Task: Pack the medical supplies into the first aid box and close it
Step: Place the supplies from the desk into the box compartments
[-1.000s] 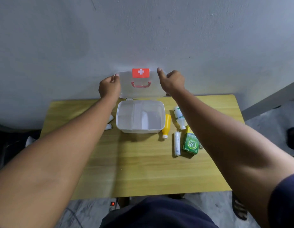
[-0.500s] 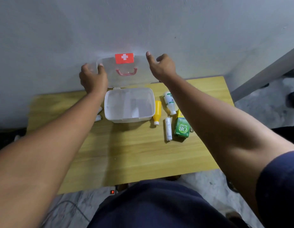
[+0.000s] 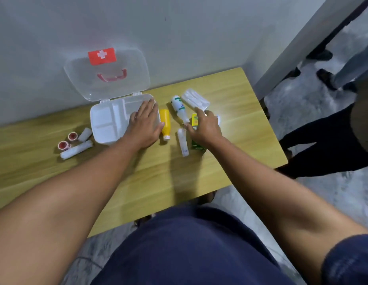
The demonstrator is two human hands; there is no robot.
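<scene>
Nothing packed: first pick.
Your left hand (image 3: pixel 145 125) lies flat on box (image 3: pixel 105 122); right hand (image 3: pixel 203 128) curls over carton (image 3: pixel 195 120), grip unclear; lift it leftward.

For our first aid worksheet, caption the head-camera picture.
Left hand rests flat on the open first aid box; right hand reaches over the green carton on the wooden table.

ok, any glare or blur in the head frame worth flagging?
Head view: glare blooms on the wooden table beside the right hand, washing out the grain there; the whole frame is soft, the white bottle label unreadable; the wide-angle lens bows the table edges.
</scene>
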